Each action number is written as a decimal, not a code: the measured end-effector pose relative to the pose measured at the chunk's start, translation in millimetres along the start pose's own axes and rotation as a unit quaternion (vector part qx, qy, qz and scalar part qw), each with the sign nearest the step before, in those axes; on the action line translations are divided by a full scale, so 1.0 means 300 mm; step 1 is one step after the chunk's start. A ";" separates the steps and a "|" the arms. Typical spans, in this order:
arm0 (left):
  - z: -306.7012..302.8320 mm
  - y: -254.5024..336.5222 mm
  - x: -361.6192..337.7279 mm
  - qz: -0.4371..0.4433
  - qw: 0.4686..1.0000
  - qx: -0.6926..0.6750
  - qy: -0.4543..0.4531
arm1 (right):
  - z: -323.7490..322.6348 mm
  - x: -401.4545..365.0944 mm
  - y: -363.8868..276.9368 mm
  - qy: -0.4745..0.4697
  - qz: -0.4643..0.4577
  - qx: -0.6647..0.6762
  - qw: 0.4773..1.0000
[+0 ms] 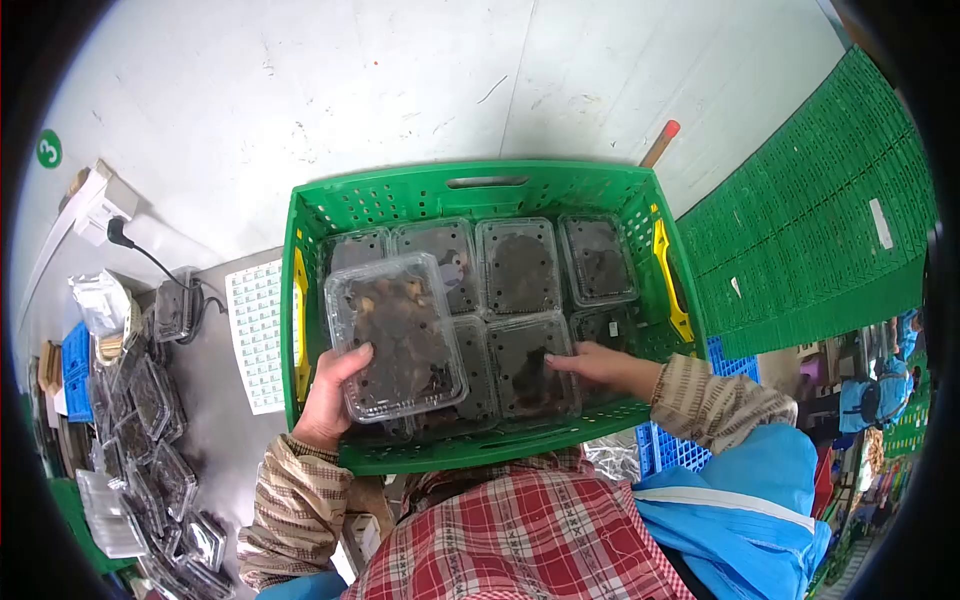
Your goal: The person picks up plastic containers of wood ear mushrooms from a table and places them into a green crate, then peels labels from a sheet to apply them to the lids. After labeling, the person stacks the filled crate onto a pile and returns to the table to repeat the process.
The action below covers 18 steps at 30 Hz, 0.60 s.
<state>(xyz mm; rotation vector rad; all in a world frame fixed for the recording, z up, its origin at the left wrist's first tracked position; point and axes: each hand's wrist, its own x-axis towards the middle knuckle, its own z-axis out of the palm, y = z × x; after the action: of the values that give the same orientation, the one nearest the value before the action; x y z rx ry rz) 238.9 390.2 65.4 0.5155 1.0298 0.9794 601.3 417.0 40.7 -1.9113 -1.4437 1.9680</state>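
Note:
My left hand (333, 395) grips the lower left edge of a clear lidded plastic box (400, 335) with dark brown contents, thumb on the lid. That box is tilted above the others in a green crate (470, 183). At the front of the crate, my right hand (597, 366) is closed on the right edge of another clear plastic box (527, 392). Its thumb lies over the lid and the other fingers are mostly hidden. More boxes with dark contents, such as a back-row box (517, 265) and a back-right box (600, 262), sit in rows.
Many filled clear boxes (150, 400) lie piled at left. A sheet of printed labels (255, 335) rests beside the crate. Stacked green crates (810, 210) stand at right, with blue crates (690, 450) below. A power plug and cable (122, 236) are at the left wall.

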 end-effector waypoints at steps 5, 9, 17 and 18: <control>0.202 -0.021 0.017 -0.023 0.992 0.087 -0.084 | -0.012 -0.054 -0.083 0.116 -0.251 0.082 0.957; 0.415 -0.179 0.035 0.059 0.964 0.140 -0.219 | -0.032 -0.140 -0.212 0.053 -0.167 0.233 0.956; 0.123 -0.095 -0.254 0.516 0.775 0.359 0.061 | -0.296 -0.036 0.250 0.133 0.040 0.163 0.977; 0.074 -0.085 -0.304 0.542 0.750 0.363 0.108 | -0.290 0.009 0.309 0.182 0.125 0.019 0.975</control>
<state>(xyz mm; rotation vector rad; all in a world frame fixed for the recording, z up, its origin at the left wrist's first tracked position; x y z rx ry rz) 254.2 300.3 99.5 1.8329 1.3195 1.6573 721.2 415.6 -1.7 -2.3762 -1.1073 1.5917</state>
